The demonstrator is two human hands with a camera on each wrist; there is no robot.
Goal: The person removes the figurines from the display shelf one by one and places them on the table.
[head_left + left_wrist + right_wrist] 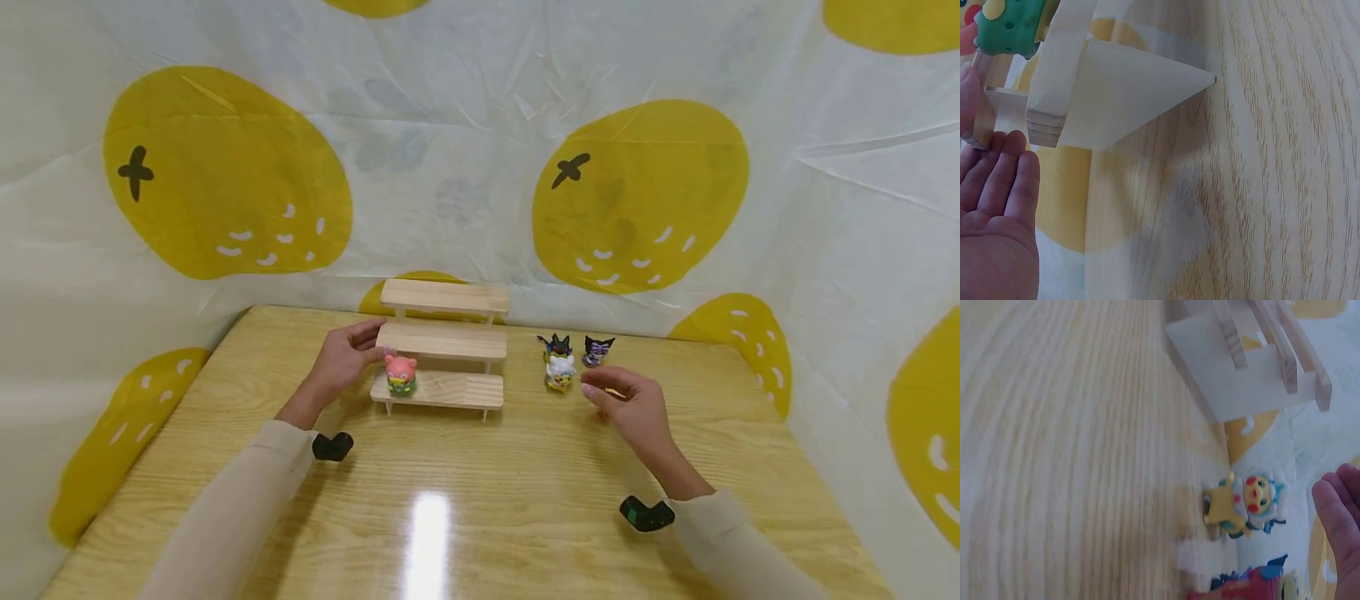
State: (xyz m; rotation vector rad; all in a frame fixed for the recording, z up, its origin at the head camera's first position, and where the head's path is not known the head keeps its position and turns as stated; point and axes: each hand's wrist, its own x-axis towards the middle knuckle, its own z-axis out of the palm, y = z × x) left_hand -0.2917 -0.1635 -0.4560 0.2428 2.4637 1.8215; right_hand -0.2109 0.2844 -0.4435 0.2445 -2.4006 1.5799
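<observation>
My left hand [341, 362] grips the left end of the middle board of a three-tier wooden shelf [442, 340], thumb in front and fingers behind. In the left wrist view the fingers [997, 181] reach to the board's end. A pink figurine with a green lower body [401, 375] stands at the left of the lowest board, close to the thumb. My right hand [633, 408] hovers with loosely bent fingers beside a yellow figurine in a white hood [560, 372]. A red figurine [1241, 590] is partly cut off in the right wrist view, mostly hidden under that hand in the head view.
Behind the hooded figurine stand a black-eared figurine [557, 344] and a black-and-purple figurine [597, 350]. They share the wooden table [510, 492] with the shelf. A white curtain with yellow fruit prints [450, 192] encloses the back and sides.
</observation>
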